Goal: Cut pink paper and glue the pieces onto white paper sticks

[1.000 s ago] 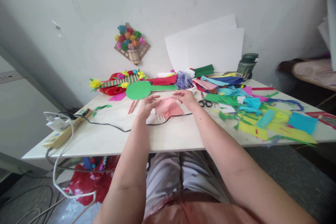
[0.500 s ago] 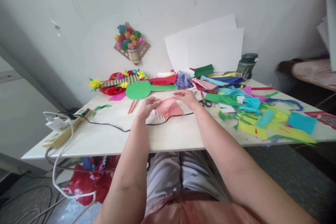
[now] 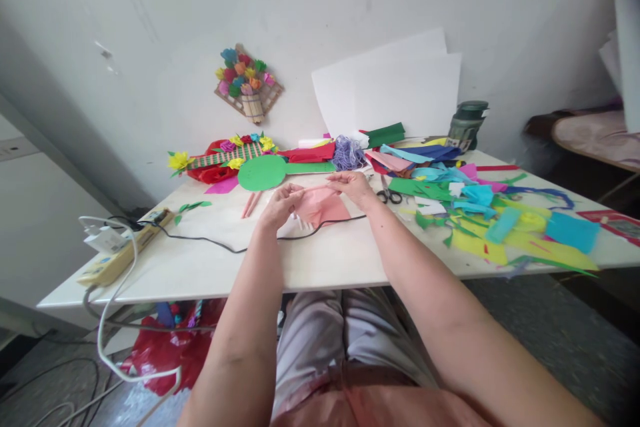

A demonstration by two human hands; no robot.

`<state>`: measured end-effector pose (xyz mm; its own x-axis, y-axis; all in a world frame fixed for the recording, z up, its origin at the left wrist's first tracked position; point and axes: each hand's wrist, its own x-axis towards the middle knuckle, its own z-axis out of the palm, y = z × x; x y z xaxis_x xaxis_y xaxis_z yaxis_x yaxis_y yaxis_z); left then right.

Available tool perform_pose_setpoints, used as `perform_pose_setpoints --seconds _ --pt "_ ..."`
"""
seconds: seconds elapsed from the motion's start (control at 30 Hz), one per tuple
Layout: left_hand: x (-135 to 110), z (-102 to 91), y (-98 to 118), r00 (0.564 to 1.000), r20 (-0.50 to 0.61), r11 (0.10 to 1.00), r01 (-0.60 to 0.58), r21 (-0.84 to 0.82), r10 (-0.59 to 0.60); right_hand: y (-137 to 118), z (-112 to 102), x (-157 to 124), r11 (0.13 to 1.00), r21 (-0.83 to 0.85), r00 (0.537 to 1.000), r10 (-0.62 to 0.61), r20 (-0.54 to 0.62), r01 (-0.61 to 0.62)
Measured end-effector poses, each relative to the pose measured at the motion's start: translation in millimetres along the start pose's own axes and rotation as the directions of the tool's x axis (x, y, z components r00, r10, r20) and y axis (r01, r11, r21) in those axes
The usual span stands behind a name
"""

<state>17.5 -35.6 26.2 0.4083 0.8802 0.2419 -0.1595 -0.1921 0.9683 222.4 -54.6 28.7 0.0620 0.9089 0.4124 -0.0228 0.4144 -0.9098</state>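
A salmon-pink sheet of crepe paper (image 3: pixel 324 207) hangs between my two hands, just above the tabletop. My left hand (image 3: pixel 281 205) pinches the left end of its narrow upper edge, which looks rolled. At the right end, the fingers of my right hand (image 3: pixel 351 188) close on the same edge. Small white sticks (image 3: pixel 301 221) show partly beneath the paper, close to my left fingers. Two thin pink rolled sticks (image 3: pixel 251 204) lie to the left of my left hand. Black-handled scissors (image 3: pixel 389 196) rest just right of my right wrist.
A black cable (image 3: pixel 205 239) crosses the white table (image 3: pixel 330 267) under my forearms from a power strip (image 3: pixel 115 260). Behind lie a green paper shape (image 3: pixel 263 173) and purple yarn (image 3: pixel 349 153). Paper scraps (image 3: pixel 480 227) cover the right side, near a dark green bottle (image 3: pixel 467 125).
Both hands stay on the paper's upper edge, which now looks straighter and more tightly rolled between them. The whole view has shifted slightly.
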Motion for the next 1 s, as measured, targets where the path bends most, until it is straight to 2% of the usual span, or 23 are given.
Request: perform_pose_setpoints --seconds 0.17,0.4,0.6,1.0 --pt "-1 -0.2 1 0.995 0.091 0.998 0.042 0.054 -0.047 -1 1 1 1.0 -0.002 1.0 -0.001 -0.026 0.001" --pt "1 -2.0 -2 0.998 0.063 0.997 0.003 0.075 -0.008 -4 2 -2 1.0 0.009 1.0 0.014 0.0 -0.014" --pt "2 -4.2 -5 0.998 0.066 0.998 -0.016 0.065 0.012 3 1 3 1.0 0.011 0.999 0.028 0.027 -0.028" --pt "2 -1.9 -5 0.997 0.076 0.986 -0.029 0.166 0.016 3 0 3 0.997 0.078 0.995 0.011 0.103 -0.019"
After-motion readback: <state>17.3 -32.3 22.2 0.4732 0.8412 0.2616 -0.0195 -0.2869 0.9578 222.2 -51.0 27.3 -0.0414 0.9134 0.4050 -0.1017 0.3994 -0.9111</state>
